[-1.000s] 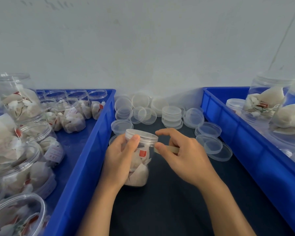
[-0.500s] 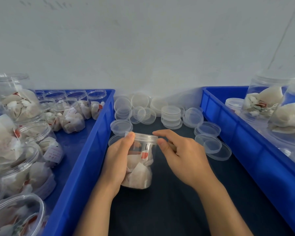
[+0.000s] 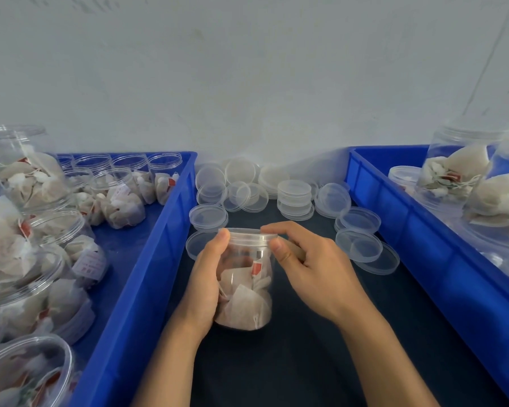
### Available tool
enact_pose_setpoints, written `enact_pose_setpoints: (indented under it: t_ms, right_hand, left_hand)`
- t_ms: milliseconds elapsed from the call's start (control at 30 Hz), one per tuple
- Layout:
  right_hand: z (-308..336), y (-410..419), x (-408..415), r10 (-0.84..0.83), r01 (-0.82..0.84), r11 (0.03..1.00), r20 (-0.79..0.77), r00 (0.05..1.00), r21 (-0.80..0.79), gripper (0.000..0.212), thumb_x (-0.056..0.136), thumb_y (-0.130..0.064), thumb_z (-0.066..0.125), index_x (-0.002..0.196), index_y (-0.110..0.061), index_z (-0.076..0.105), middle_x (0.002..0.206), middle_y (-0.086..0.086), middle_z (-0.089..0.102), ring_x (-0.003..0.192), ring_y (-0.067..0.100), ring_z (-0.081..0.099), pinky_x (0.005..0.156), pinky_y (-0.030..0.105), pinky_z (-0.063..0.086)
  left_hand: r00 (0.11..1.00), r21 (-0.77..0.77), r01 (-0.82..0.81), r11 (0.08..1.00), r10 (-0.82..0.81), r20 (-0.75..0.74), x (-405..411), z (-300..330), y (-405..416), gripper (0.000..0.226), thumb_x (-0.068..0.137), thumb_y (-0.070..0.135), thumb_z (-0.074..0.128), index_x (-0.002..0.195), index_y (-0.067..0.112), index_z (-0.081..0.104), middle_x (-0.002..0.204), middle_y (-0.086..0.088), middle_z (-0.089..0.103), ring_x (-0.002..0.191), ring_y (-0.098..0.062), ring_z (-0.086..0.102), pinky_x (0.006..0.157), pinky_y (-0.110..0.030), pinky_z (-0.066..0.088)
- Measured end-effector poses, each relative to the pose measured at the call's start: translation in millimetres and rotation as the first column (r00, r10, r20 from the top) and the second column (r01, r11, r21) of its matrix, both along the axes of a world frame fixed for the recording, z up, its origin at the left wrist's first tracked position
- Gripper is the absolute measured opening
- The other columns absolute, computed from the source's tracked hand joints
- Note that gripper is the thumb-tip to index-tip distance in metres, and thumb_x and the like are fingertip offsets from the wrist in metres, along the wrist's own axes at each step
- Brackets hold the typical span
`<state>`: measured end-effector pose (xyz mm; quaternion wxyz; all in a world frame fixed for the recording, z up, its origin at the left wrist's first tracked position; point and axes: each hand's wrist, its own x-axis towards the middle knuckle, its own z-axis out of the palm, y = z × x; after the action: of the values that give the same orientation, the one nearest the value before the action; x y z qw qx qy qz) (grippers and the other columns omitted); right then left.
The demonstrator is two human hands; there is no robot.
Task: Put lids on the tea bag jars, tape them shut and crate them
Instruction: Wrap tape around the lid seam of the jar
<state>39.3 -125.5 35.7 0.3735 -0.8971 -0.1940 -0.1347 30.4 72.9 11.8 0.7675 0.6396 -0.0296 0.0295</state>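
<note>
A clear plastic jar with tea bags and a clear lid on top stands on the dark table between two blue crates. My left hand grips the jar's left side, thumb up at the lid's rim. My right hand has its index finger along the lid's far edge and its thumb pressed on the lid's right side, with a strip of pale tape tucked under the fingers. Loose clear lids lie piled at the back of the table.
The left blue crate holds several open jars of tea bags. The right blue crate holds lidded jars. More lids lie just right of my right hand. A pale wall stands behind.
The jar has turned in my left hand and come a little nearer. The tape strip, first held out to the right of the lid, now lies close against the lid's side under my right thumb.
</note>
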Motion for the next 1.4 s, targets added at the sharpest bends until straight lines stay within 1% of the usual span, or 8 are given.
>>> enact_pose_setpoints:
  t_ms: [133,300,500,667,800,1067,1200,1400]
  right_hand:
    - [0.9,1.9,-1.6,-0.024,0.025,0.999,0.021,1.000,-0.046,0.027,0.102,-0.060,0.040,0.126,-0.059,0.052,0.077,-0.028,0.062,0.074,0.006,0.059,0.067,0.031,0.045]
    - [3.8,3.7,-4.5,-0.048,0.051,0.996,0.035,0.998,-0.074,0.034,0.101,-0.063,0.039,0.129,-0.055,0.057,0.076,-0.032,0.060,0.074,0.004,0.059,0.070,0.032,0.048]
    - [5.4,1.5,-4.0,-0.008,0.009,0.996,0.011,1.000,-0.087,0.028,0.106,-0.059,0.042,0.130,-0.057,0.055,0.081,-0.032,0.062,0.078,0.003,0.061,0.073,0.032,0.048]
    - [4.9,-6.4,-0.4,0.056,-0.056,0.998,-0.058,0.997,-0.014,0.024,0.108,-0.052,0.047,0.128,-0.058,0.058,0.074,-0.028,0.062,0.075,0.002,0.059,0.071,0.030,0.041]
    - [6.4,-9.7,-1.9,0.081,-0.083,0.996,-0.057,0.995,-0.024,0.024,0.111,-0.047,0.046,0.127,-0.059,0.058,0.085,-0.009,0.070,0.086,0.010,0.064,0.083,0.041,0.052]
    - [3.2,-10.3,1.0,0.059,-0.059,0.998,0.013,0.998,-0.027,0.026,0.109,-0.052,0.047,0.130,-0.064,0.056,0.077,-0.014,0.068,0.081,0.009,0.063,0.076,0.038,0.053]
    - [5.0,-9.8,1.3,0.051,-0.051,0.999,-0.020,0.999,-0.013,0.024,0.104,-0.064,0.044,0.125,-0.068,0.055,0.084,-0.004,0.074,0.089,0.011,0.068,0.084,0.041,0.055]
    - [8.5,-10.9,-0.9,0.063,-0.062,0.998,-0.028,0.998,0.023,0.041,0.092,-0.079,0.039,0.121,-0.061,0.062,0.059,-0.004,0.055,0.066,0.013,0.057,0.067,0.038,0.052]
  left_hand:
    - [0.999,0.028,-0.034,0.999,0.034,0.021,0.2,0.0,0.2,0.053,0.091,0.070,0.053,0.109,0.028,0.081,0.113,-0.011,0.079,0.107,-0.028,0.077,0.082,-0.032,0.063]
    - [0.981,0.150,-0.131,0.980,0.106,0.164,1.1,-1.2,3.7,0.067,0.079,0.073,0.063,0.134,0.035,0.065,0.124,0.009,0.073,0.117,-0.010,0.070,0.098,-0.032,0.054]
    - [0.988,0.087,-0.085,0.993,0.073,0.139,0.5,3.4,3.5,0.062,0.073,0.060,0.077,0.126,0.029,0.066,0.111,0.002,0.078,0.102,-0.020,0.077,0.079,-0.025,0.062]
    - [0.988,0.035,-0.097,0.995,0.092,0.124,-0.6,2.9,1.7,0.063,0.074,0.055,0.080,0.129,0.026,0.067,0.115,-0.003,0.078,0.105,-0.023,0.078,0.082,-0.030,0.064]
    - [0.993,-0.013,-0.073,0.997,0.074,0.089,-1.6,4.5,3.4,0.062,0.073,0.055,0.080,0.126,0.023,0.071,0.114,-0.010,0.078,0.103,-0.028,0.078,0.080,-0.029,0.063]
    - [0.999,-0.115,-0.043,0.992,0.043,0.001,-4.7,7.4,3.3,0.075,0.070,0.058,0.079,0.133,0.019,0.067,0.116,-0.016,0.077,0.106,-0.036,0.077,0.082,-0.045,0.064]
    - [1.000,-0.179,-0.016,0.984,0.012,-0.026,-6.7,9.8,2.8,0.076,0.069,0.055,0.083,0.133,0.016,0.067,0.117,-0.020,0.076,0.106,-0.039,0.076,0.079,-0.043,0.064]
    - [0.991,-0.288,0.087,0.954,-0.113,-0.075,-9.3,10.8,4.6,0.093,0.054,0.065,0.096,0.129,0.014,0.072,0.122,-0.028,0.072,0.104,-0.041,0.075,0.078,-0.048,0.063]
